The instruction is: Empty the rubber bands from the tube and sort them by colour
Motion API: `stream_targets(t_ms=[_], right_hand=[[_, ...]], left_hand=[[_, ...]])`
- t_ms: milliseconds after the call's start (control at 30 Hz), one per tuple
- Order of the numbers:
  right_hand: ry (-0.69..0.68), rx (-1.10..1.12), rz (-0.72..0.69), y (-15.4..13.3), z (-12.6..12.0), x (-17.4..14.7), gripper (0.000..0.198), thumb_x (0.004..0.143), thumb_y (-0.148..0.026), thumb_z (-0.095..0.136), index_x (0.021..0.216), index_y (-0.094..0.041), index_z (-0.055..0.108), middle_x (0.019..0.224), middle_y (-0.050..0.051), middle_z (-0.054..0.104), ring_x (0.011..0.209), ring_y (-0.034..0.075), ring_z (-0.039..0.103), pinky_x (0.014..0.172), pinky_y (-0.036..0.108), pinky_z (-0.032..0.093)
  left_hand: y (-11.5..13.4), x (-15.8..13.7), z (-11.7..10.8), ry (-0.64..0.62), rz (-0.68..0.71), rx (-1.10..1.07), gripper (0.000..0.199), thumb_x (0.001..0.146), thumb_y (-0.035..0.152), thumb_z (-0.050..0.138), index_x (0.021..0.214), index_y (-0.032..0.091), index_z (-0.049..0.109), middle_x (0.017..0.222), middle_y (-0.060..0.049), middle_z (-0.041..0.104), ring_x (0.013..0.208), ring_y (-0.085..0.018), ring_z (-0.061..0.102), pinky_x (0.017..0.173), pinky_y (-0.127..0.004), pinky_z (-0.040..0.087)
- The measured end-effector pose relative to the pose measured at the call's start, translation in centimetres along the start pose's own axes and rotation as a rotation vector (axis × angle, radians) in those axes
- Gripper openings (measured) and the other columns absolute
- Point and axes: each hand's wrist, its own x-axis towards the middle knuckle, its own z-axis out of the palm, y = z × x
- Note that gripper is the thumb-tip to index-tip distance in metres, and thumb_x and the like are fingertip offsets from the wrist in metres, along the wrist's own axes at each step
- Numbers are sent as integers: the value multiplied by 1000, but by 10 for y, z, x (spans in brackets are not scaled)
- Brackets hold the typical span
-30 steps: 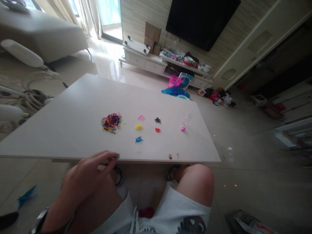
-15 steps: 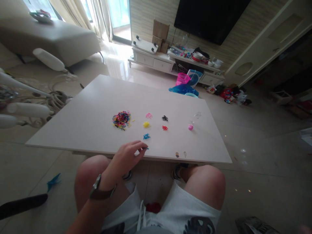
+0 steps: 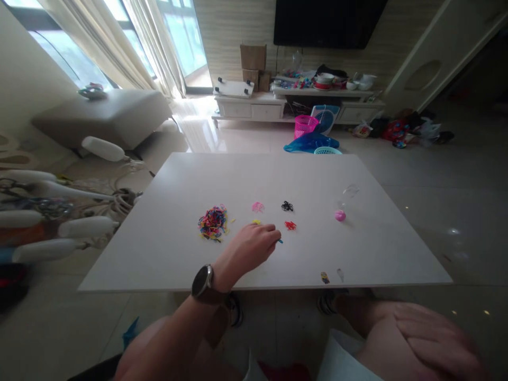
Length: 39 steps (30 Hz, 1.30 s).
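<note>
My left hand [image 3: 256,243], with a watch [image 3: 202,280] on its wrist, is over the middle of the table with its fingers pinched. A small blue rubber band [image 3: 280,241] sticks out from the fingertips. Just right of them lies a red pile of bands [image 3: 290,225], with a black pile [image 3: 287,206] behind it. A pink pile [image 3: 257,207] is beyond the hand, which partly covers a yellow pile [image 3: 256,221]. The blue pile is hidden. Further left is a large mixed-colour heap [image 3: 213,222]. My right hand [image 3: 440,338] lies on my right knee, fingers stretched out, slightly blurred.
On the right of the white table [image 3: 166,264] are a pink ball-like item [image 3: 339,215] and a clear object [image 3: 351,191]. Two small flat pieces, one a cartoon figure [image 3: 325,277], lie near the front edge. White chandelier arms [image 3: 103,148] stand at the left.
My left hand has moved forward and right from the table's front edge, keeping the blue band. My right hand has come into view on my knee. The camera view has shifted.
</note>
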Motion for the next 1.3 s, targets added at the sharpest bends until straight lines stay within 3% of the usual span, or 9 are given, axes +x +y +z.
stream_targets(t_ms=[133, 233, 367, 533, 733, 1000, 1167, 1300], right_hand=[[-157, 19, -60, -18, 13, 61, 44, 99, -38, 49, 58, -24, 49, 56, 2, 44, 59, 21, 49, 61, 37, 41], [-216, 49, -214, -16, 30, 100, 47, 100, -36, 44, 56, -23, 34, 54, -1, 35, 53, 17, 36, 57, 35, 25], [-376, -10, -412, -2, 52, 145, 39, 89, -38, 53, 59, -23, 34, 56, -1, 40, 56, 16, 32, 59, 35, 17], [-474, -84, -521, 12, 86, 187, 38, 85, -42, 56, 57, -21, 41, 56, 0, 47, 58, 15, 35, 60, 34, 21], [-615, -67, -454, 24, 126, 183, 36, 80, -44, 63, 56, -20, 51, 56, 1, 55, 58, 14, 42, 62, 33, 26], [-792, -13, -391, 7, 128, 177, 37, 78, -49, 67, 57, -19, 63, 55, 4, 63, 54, 15, 48, 63, 34, 29], [-844, -26, -417, -6, 136, 180, 37, 80, -49, 66, 60, -19, 69, 55, 6, 66, 54, 17, 53, 63, 34, 31], [-862, -45, -450, -10, 144, 183, 38, 82, -49, 64, 62, -18, 72, 56, 7, 68, 55, 18, 56, 62, 33, 31]], left_hand=[[-26, -15, 3, 8, -186, -44, 22, 98, 18, 51, 93, 20, 72, 95, -5, 71, 80, -18, 65, 73, -30, 43], [-36, -22, 12, -35, -263, -78, 23, 97, 16, 51, 91, 19, 73, 94, -6, 71, 78, -17, 65, 70, -29, 41], [-39, -19, 22, -92, -272, -96, 23, 95, 15, 51, 88, 19, 72, 93, -6, 70, 79, -18, 64, 68, -29, 39], [-40, -9, 30, -136, -262, -116, 24, 95, 17, 51, 84, 19, 71, 93, -6, 70, 75, -17, 62, 65, -30, 37], [-46, -6, 44, -192, -248, -64, 23, 93, 15, 51, 78, 19, 68, 86, -7, 69, 74, -17, 62, 66, -30, 37], [-50, -16, 75, -244, -360, -32, 21, 91, 12, 52, 82, 18, 71, 92, -9, 71, 80, -19, 66, 70, -30, 42], [-57, -24, 90, -185, -397, -103, 14, 88, 15, 61, 93, 18, 74, 94, -9, 74, 87, -21, 67, 76, -30, 46], [-61, -27, 89, -123, -443, -150, 15, 85, 16, 68, 100, 18, 74, 90, -8, 74, 82, -20, 67, 74, -30, 47]])
